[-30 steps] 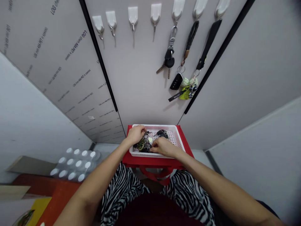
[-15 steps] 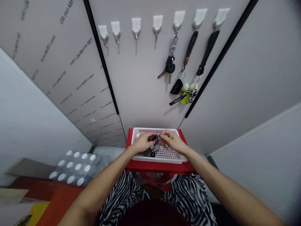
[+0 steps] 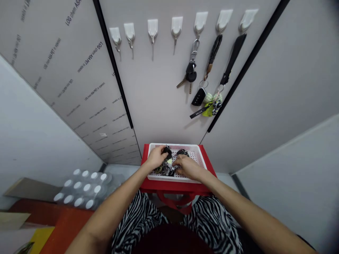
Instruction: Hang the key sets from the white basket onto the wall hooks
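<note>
A white perforated plastic basket [image 3: 197, 163] holds loose keys. At its left side, my left hand [image 3: 156, 157] is closed on a black car key [image 3: 167, 151]. Over the basket's middle reaches my right hand [image 3: 188, 167], its fingers apart and pointing left beside a bunch of keys [image 3: 169, 171]. Behind that hand a second black key bunch [image 3: 182, 152] lies in the basket, partly covered by it. A small pale yellow piece [image 3: 169, 161] shows between my hands. Some of the bunches overlap, so single keys are hard to make out.
The basket stands on a red bag [image 3: 209, 165] in front of my knees. Several white hooks [image 3: 153, 29] line the panel; three on the right carry a key bunch [image 3: 191, 72], a car key [image 3: 199, 97] and a charm keychain [image 3: 212, 105]. Wrapped bottles [image 3: 82, 188] stand left.
My hands have moved apart from the ring and keys they held together. The left now holds a black key at the left; a black key bunch now shows behind the right hand.
</note>
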The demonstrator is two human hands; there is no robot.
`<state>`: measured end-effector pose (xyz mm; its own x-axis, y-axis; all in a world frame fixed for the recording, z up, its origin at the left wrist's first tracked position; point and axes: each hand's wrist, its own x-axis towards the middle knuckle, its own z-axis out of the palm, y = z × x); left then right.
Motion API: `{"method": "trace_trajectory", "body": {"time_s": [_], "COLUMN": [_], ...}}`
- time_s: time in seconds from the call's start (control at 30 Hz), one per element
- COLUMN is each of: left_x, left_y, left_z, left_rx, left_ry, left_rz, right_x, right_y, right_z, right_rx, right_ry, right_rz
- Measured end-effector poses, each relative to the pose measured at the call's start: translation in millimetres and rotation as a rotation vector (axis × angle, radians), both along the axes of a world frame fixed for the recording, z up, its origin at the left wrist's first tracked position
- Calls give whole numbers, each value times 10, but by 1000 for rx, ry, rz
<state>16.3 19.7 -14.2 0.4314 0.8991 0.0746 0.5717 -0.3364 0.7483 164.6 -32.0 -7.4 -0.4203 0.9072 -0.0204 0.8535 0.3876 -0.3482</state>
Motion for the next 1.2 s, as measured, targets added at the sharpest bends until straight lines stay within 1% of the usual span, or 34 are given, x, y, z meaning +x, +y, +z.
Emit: {"method": "trace_trajectory", "body": {"time_s": [0.1,0.2,0.23,0.3,0.4,0.5,0.57,0.6,0.67,0.73,0.77,0.87,0.97,1.03,1.1,1.2], "left_x": [-25,-48,-54,-60,-42,14,65,91,139,172,183,208,238,255,263,268], "left_y": [-34,-70,-84,-117,-179,-230,-244,-244,-229,-198,-175,-63,122,261,389,540], "left_z": [-2,43,65,103,117,89,87,103,172,283,347,545,771,966,1198,1592], "left_rx": [139,253,264,231,138,59,-31,-76,-137,-150,-148,-132,-70,-17,32,149], "left_ry": [112,124,120,126,146,108,15,-66,-276,-452,-498,-521,-538,-552,-534,-420], "left_rz": [-7,7,-5,-65,-212,-322,-327,-317,-280,-220,-187,-125,-93,-53,-20,21], "right_x": [-11,49,78,133,182,173,147,131,101,70,52,-21,-103,-144,-170,-199], "right_y": [8,13,14,16,32,66,96,114,159,214,244,352,487,591,702,864], "right_z": [1,4,2,6,66,221,355,423,552,677,742,961,1194,1344,1500,1780], "right_rx": [22,13,2,-33,-106,-236,-302,-309,-267,-191,-157,-103,-17,109,256,401], "right_ry": [-109,-137,-135,-92,117,453,653,734,865,966,1003,1037,1072,1110,1114,1087], "right_rz": [37,53,54,55,-2,-135,-206,-231,-273,-304,-315,-315,-297,-279,-264,-239]}}
